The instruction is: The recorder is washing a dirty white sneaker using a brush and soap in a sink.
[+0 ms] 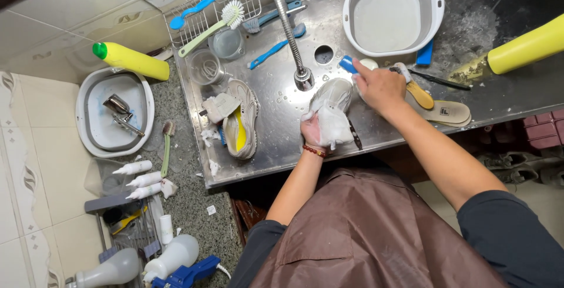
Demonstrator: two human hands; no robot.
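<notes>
The left hand [314, 130] is largely hidden by the white cloth [333, 124] it clutches, fingers closed around it; the cloth presses on a pale sneaker [332, 93] lying in the steel sink [282, 106]. The right hand [380, 87], arm extended, curls over a blue brush [348, 64] just beyond the sneaker; its fingertips are hidden, so the grasp cannot be confirmed. A second sneaker [241, 120] lies left of the cloth.
</notes>
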